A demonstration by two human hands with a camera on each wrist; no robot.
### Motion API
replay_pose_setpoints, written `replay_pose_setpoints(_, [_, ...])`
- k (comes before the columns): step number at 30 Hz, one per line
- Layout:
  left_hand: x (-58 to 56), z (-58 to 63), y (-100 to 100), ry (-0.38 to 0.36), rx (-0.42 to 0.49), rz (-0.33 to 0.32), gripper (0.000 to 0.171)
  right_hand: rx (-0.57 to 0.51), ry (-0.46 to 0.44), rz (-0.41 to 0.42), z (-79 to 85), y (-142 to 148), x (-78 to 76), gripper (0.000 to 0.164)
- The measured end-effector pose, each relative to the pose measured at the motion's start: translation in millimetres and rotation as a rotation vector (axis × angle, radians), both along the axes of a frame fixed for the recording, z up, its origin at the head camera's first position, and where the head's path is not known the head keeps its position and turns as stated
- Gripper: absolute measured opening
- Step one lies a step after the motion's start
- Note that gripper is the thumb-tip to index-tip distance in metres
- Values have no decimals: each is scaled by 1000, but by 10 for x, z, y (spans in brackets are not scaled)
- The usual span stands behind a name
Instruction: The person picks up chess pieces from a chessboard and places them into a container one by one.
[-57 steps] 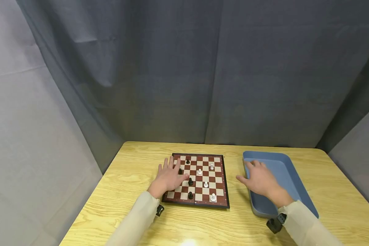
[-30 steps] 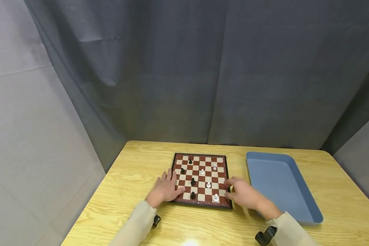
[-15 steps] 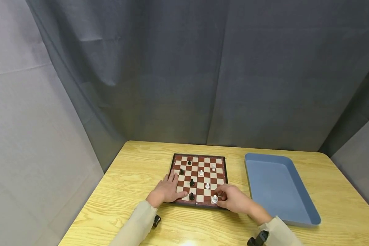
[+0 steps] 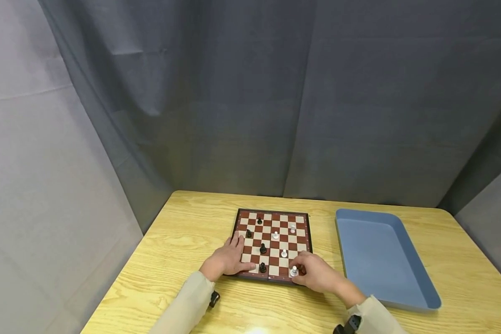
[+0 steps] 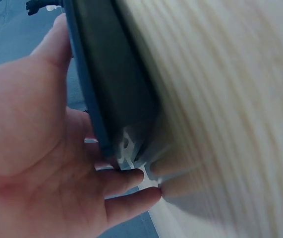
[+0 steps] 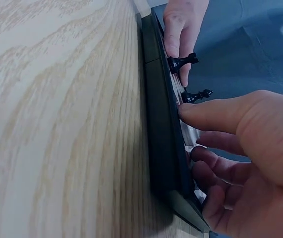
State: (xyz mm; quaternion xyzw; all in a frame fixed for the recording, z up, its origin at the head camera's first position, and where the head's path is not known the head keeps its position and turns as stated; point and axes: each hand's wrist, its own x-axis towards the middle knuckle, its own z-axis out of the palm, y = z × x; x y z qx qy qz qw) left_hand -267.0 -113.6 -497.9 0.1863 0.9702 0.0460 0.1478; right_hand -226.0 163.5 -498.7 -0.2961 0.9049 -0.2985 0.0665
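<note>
Fingers spread, the left hand [image 4: 228, 259] bears down at left; the right hand [image 4: 316, 272] curls in, whether pinching I cannot tell. On the wood-grain table [image 4: 192, 225], a blue tray [image 4: 386, 255] lies right of the chessboard [image 4: 272, 245], whose left edge the left hand touches. Near its front right corner, thumb and fingers bracket a white chess piece [image 4: 294, 272]: grasping it seems the step, and lifting would call for a firm pinch.
</note>
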Motion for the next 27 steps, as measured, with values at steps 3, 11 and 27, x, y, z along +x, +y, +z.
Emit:
replay_pose_setpoints(3, [-2, 5, 6, 0, -7, 4, 98, 6, 23, 7, -9, 1, -9, 18])
replay_pose_setpoints(11, [-2, 28, 25, -13, -14, 11, 100, 20, 28, 13, -22, 15, -26, 15])
replay_pose_setpoints(27, [0, 27, 28, -8, -33, 0, 101, 28, -14, 15, -17, 3, -41, 9])
